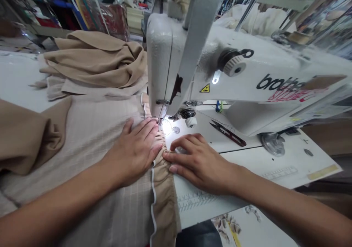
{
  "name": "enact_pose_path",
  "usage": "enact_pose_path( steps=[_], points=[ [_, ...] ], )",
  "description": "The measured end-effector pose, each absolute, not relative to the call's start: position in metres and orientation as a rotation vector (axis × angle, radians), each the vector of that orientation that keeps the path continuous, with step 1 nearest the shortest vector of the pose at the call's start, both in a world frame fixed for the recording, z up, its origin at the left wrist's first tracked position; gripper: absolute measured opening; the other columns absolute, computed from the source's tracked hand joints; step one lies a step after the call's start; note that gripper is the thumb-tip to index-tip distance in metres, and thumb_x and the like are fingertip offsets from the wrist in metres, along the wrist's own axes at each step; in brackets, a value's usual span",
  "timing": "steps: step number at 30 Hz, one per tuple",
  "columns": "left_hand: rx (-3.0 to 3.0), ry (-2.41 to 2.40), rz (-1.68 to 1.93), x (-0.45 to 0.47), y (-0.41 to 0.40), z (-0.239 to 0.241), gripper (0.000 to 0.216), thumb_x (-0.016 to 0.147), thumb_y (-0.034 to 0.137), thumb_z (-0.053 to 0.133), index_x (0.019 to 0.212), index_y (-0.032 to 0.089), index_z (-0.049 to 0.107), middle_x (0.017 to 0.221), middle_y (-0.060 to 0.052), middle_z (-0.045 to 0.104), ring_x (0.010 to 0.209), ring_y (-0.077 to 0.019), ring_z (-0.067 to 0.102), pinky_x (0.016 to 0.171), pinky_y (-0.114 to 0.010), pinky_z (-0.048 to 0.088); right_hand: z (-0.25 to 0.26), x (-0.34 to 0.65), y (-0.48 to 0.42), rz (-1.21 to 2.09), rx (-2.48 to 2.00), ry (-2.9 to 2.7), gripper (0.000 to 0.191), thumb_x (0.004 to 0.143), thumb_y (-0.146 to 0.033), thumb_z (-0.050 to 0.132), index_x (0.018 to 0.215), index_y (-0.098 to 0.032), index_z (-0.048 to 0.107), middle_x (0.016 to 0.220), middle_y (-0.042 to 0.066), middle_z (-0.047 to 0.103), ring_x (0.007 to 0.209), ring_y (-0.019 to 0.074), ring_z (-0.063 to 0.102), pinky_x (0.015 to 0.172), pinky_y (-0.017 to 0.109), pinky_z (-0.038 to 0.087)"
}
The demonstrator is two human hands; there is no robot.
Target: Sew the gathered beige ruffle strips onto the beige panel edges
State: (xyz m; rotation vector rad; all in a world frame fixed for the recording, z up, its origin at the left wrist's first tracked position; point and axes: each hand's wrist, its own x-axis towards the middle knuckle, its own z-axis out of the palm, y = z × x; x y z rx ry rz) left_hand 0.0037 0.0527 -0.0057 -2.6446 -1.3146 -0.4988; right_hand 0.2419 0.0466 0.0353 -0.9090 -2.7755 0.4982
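L hand point(132, 151) flat on beige gathered fabric point(162, 182) just by needle point(160, 119), R hand point(199, 162) pressing fabric's other side. Brother sewing machine point(233, 67) overhead; red-handled snips point(228, 134) on surface point(288, 170), right.

1. I press a pale beige checked woven panel point(104, 140) flat; it spreads toward 8 o'clock.
2. A gathered tan ruffle strip point(163, 192) runs along its right edge, 12 to 6 o'clock, tightly puckered.
3. Narrow white piping point(153, 199) wavers along their join.
4. Loose tan fabric folds point(93, 60) heap at 10 o'clock; a tan fabric bunch point(27, 137) sits at 9 o'clock.
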Motion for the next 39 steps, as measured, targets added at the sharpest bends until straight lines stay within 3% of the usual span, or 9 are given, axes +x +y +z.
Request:
enact_pose_path(
  steps=[6,12,16,18,22,25,31,36,39],
  points=[
    [-2.531,-1.381,-0.596,-0.012,0.007,0.016,0.044,0.105,0.030,0.042,0.139,0.006,0.055,0.144,-0.022,0.061,0.136,-0.0361,0.054,0.115,-0.058,0.039,0.052,0.230,0.071,0.835,-0.728,-2.839,0.020,0.104,-0.023,0.060,0.113,-0.018,0.077,0.104,0.007,0.072,0.097,0.0204,0.066,0.091,0.037,0.049],
    [-2.490,-1.529,-0.373,-0.067,-0.028,0.013,0.058,0.105,0.051,0.041,0.144,0.010,0.050,0.146,-0.025,0.058,0.135,-0.0407,0.055,0.113,-0.063,0.038,0.037,0.228,0.069,0.780,-0.718,-2.724,0.019,0.104,-0.021,0.058,0.109,-0.017,0.076,0.099,0.006,0.073,0.091,0.0191,0.065,0.086,0.036,0.048],
    [-2.527,-1.429,-0.646,-0.024,-0.038,0.034,0.029,0.101,0.033,0.055,0.121,0.012,0.062,0.121,-0.017,0.070,0.111,-0.0320,0.065,0.100,-0.050,0.049,0.040,0.239,0.068,0.902,-0.641,-2.699,0.022,0.103,-0.021,0.059,0.118,-0.018,0.073,0.108,0.007,0.073,0.099,0.0200,0.066,0.091,0.036,0.048],
    [-2.587,-1.423,-0.703,0.012,-0.041,0.043,0.025,0.100,0.034,0.056,0.110,0.012,0.064,0.108,-0.015,0.072,0.101,-0.0310,0.066,0.090,-0.048,0.053,0.043,0.244,0.072,0.961,-0.715,-2.628,0.019,0.101,-0.019,0.061,0.116,-0.018,0.073,0.109,0.007,0.073,0.097,0.0193,0.066,0.088,0.034,0.049],
    [-2.649,-1.483,-0.407,0.049,-0.033,0.038,0.023,0.098,0.024,0.049,0.098,0.010,0.068,0.096,-0.016,0.071,0.088,-0.0325,0.065,0.078,-0.051,0.057,0.045,0.250,0.078,0.884,-0.963,-2.524,0.016,0.095,-0.019,0.067,0.111,-0.015,0.070,0.110,0.009,0.072,0.090,0.0195,0.065,0.077,0.032,0.048],
    [-2.726,-1.494,-0.346,0.042,-0.019,0.029,0.024,0.093,0.010,0.044,0.096,0.013,0.068,0.093,-0.013,0.070,0.086,-0.0293,0.065,0.078,-0.048,0.059,0.044,0.248,0.075,0.852,-0.921,-2.510,0.018,0.095,-0.020,0.067,0.112,-0.015,0.069,0.113,0.010,0.072,0.097,0.0219,0.065,0.082,0.034,0.049],
    [-2.881,-1.707,-0.593,0.020,-0.006,0.035,0.017,0.096,0.021,0.047,0.090,0.020,0.063,0.116,-0.011,0.069,0.108,-0.0241,0.068,0.090,-0.039,0.060,0.043,0.245,0.062,0.707,-0.695,-2.711,0.019,0.097,-0.014,0.061,0.105,-0.020,0.078,0.105,0.006,0.073,0.094,0.0209,0.066,0.091,0.038,0.046],
    [-2.909,-2.176,-0.778,0.010,-0.003,0.045,0.020,0.097,0.033,0.049,0.089,0.022,0.064,0.132,-0.010,0.069,0.120,-0.0268,0.068,0.072,-0.031,0.063,0.039,0.243,0.055,0.456,-0.643,-2.909,0.030,0.103,-0.029,0.059,0.130,-0.020,0.071,0.104,0.010,0.070,0.092,0.0241,0.064,0.087,0.041,0.045],
    [-2.903,-2.131,-0.789,0.009,-0.002,0.047,0.020,0.097,0.033,0.050,0.090,0.023,0.065,0.133,-0.010,0.069,0.121,-0.0279,0.068,0.075,-0.033,0.064,0.031,0.235,0.051,0.273,-0.699,-2.882,0.037,0.105,-0.040,0.057,0.132,-0.017,0.066,0.110,0.013,0.068,0.096,0.0268,0.062,0.088,0.044,0.044]
  ],
)
